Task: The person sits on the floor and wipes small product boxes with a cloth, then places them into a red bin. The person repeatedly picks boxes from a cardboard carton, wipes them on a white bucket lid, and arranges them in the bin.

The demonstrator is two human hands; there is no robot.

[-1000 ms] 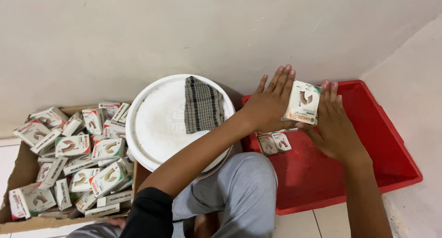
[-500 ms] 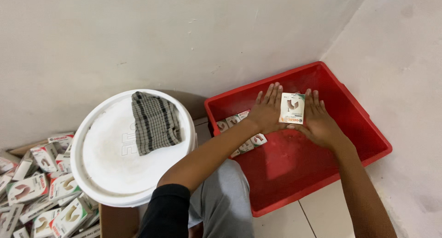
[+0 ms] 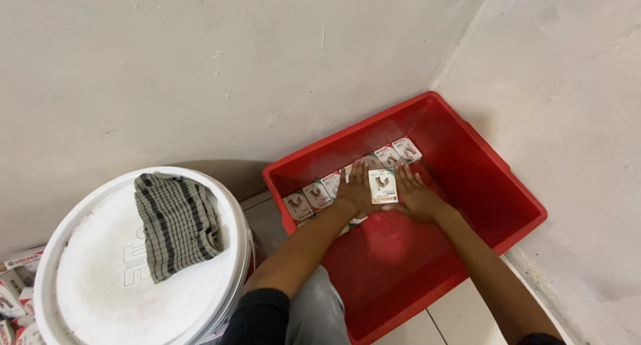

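Pinching a small white carton [image 3: 382, 186] between left hand [image 3: 354, 193] and right hand [image 3: 415, 198], flat-palmed, low inside the red crate [image 3: 467, 185], just beside a row of matching cartons [image 3: 334, 185].

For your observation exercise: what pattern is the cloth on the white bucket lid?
The cloth is checked, dark grey and pale; the head view shows it.

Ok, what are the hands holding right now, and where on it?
Both hands, left and right, hold one small white box between them, fingers pressed against its left and right edges, low inside the red crate.
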